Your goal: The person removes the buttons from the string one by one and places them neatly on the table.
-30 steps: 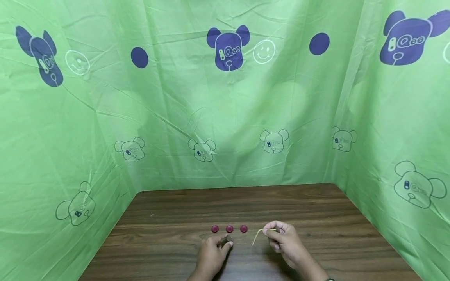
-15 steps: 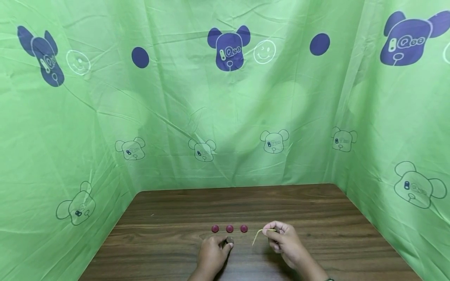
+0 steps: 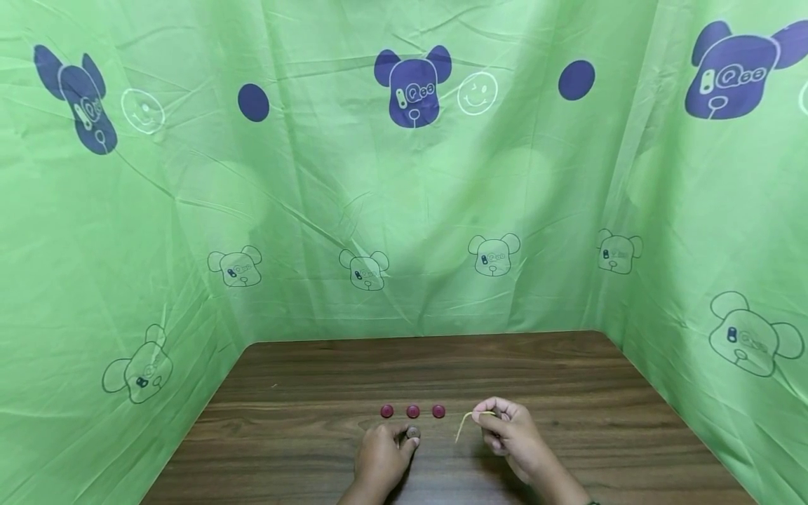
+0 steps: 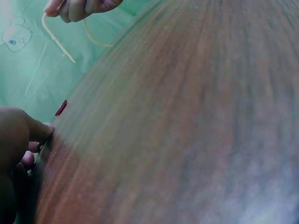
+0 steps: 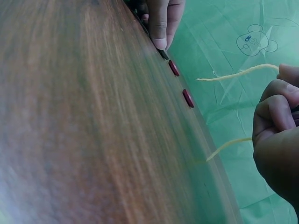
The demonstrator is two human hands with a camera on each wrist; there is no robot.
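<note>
Head view: three red discs (image 3: 413, 412) sit in a tidy row on the wood-grain table (image 3: 303, 372), all lying flat with small gaps between them.
Brown disc: this little guy (image 3: 413, 433) is on the near side of the middle red one, pretty much face up, close to it.
Left hand: thumb and a finger of the left hand (image 3: 381, 454) are pinching that brown disc by its edge. Seen from the right wrist, it's right down at the tabletop.
Right hand: off to the right of the row, the right hand (image 3: 511, 431) has its thumb and fingertip pinched on a yellow string (image 3: 463, 422), other fingers tucked in.
String ends: one droops past the fingertips; the wrist views show another bit hanging out below the hand. Can't tell if that lower bit touches the table.
Backdrop: wrinkly green curtain (image 3: 315, 175) with purple bear heads, dots and smileys.
</note>
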